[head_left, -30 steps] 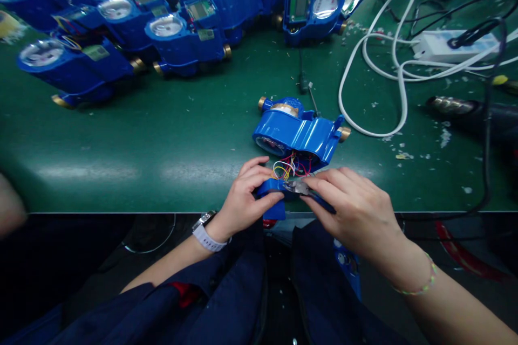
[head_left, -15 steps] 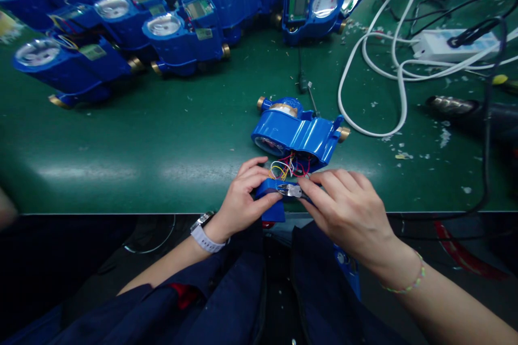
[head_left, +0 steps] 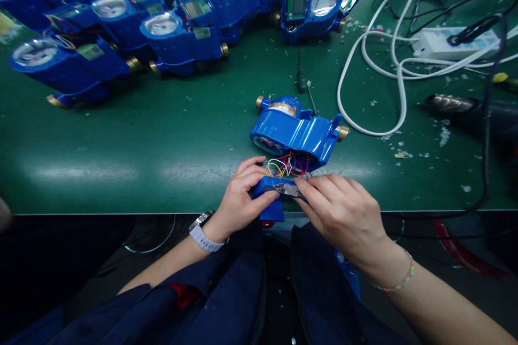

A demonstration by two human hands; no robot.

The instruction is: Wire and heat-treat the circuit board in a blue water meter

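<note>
Landmark: the near meter (head_left: 299, 130), blue, on the bench (head_left: 182, 135). It lies tipped over, window side and open wiring side toward the person. Long axis left to right, slightly skewed: left brass end farther off, right brass end nearer.

Just on the person's side of the meter: a blue cover (head_left: 264, 186), its long side running roughly left to right. Loose wires (head_left: 290, 161) spill from the meter toward it.

Left hand (head_left: 242, 195), near-left of the meter: thumb and fingers pinch the cover. Right hand (head_left: 346, 214), near-right of it: fingers wrapped on the pliers (head_left: 288, 190), nose pointing left, at the cover's edge. Cannot tell whether the tips bite.

Step in hand, as judged: plier work on the cover. Next move probably calls for a steady left pinch, small right-hand adjustments, all 2 tips clear of the wires.
</note>
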